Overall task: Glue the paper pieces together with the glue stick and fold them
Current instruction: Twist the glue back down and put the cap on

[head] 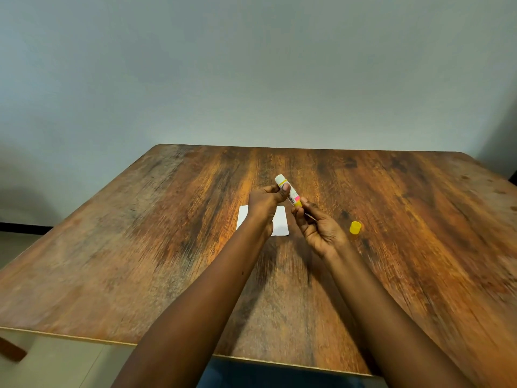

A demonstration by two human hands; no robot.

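Uncapped glue stick (pixel 288 192) held in the air over the middle of the wooden desk (pixel 140 247), tilted, white end up and away, yellow base down and near. Left hand (pixel 264 204) wrapped around the upper part, thumb pressed flat against the barrel, fingers (pixel 270 189) curled behind it. Right hand (pixel 319 228) pinching the yellow base between thumb and fingertips, palm turned up. White paper (pixel 280 224) flat on the desk directly beneath both hands, partly hidden by the left wrist. Yellow cap (pixel 355 227) standing on the desk to the right, apart from the paper.
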